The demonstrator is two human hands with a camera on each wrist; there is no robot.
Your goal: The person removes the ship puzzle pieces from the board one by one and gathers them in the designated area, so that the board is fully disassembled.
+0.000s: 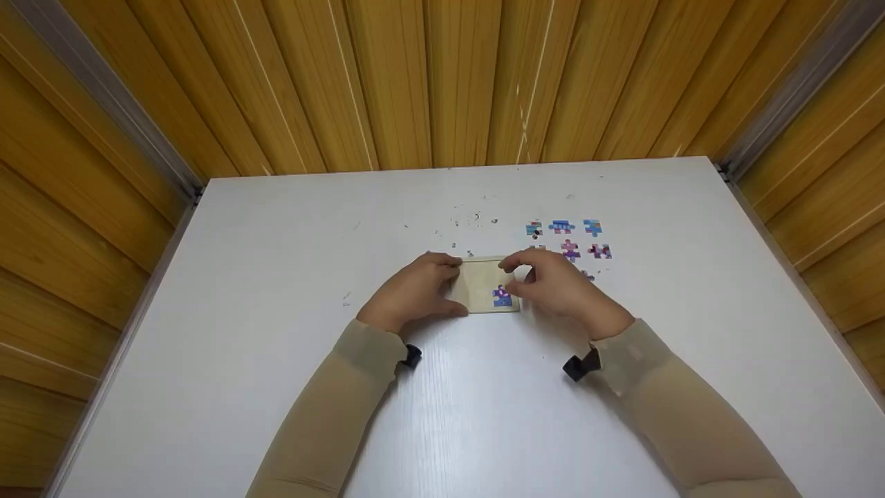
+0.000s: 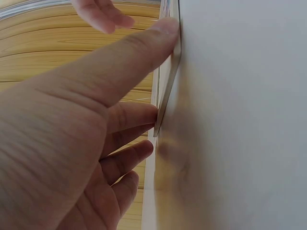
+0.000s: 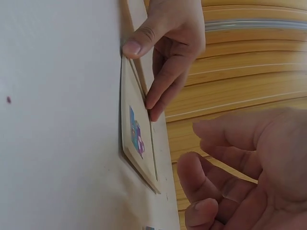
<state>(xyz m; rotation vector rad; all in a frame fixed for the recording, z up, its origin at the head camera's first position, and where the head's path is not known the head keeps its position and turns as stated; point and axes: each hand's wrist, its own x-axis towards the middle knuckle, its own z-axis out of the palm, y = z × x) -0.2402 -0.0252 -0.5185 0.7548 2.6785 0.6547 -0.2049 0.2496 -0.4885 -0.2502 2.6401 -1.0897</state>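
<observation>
My left hand (image 1: 413, 290) holds a small pale wooden puzzle tray (image 1: 478, 283) by its left end, thumb at the near edge and fingertips at the far edge. In the left wrist view, the tray (image 2: 167, 79) is seen nearly edge-on against the thumb. One blue and purple jigsaw piece (image 1: 502, 298) lies in the tray's near right corner. Just above the tray's right side hovers my right hand (image 1: 559, 287), its fingers loosely bent. The right wrist view shows that hand (image 3: 244, 167) with thumb and fingers apart and nothing between them.
Several loose jigsaw pieces (image 1: 570, 249) are spread on the white table (image 1: 442, 401) beyond my right hand, some partly hidden by it. Small dark specks (image 1: 476, 217) dot the table behind the tray. Wood-patterned walls (image 1: 456, 83) enclose the table's back and sides.
</observation>
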